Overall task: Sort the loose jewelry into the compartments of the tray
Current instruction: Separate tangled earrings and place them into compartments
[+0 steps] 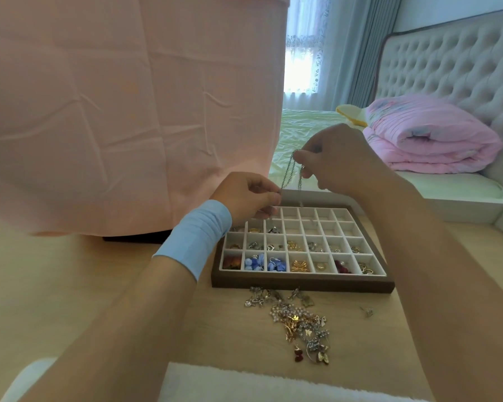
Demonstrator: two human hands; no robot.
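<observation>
Left hand: raised over the tray's far-left corner, at about 10 o'clock from the tray's middle; fingers are pinched closed on one end of the silver chain. A light blue wristband is worn on this wrist.
Right hand: held higher, at about 12 o'clock from the tray's middle; thumb and fingertips are closed on the upper part of the same chain.
Silver chain: held in the air between both hands, above the tray's far edge; loops are draped down from the right hand, and one strand is run down to the left hand's pinch.
Tray: a dark wooden frame with a white grid of small compartments, set on the wooden table. The near row and the row behind it are mostly filled; the far rows on the right are seen bare.
Near-row contents: blue beads at about 7 o'clock in the tray, a gold bow piece at 6 o'clock, dark red pieces at 5 o'clock.
Loose jewelry pile: lain on the table just in front of the tray, at 6 o'clock from it; gold and silver pieces are tangled together.
Lone small piece: set apart from the pile, at about 3 o'clock from it.
Pink cloth: hung at 10 o'clock, behind the left hand.
</observation>
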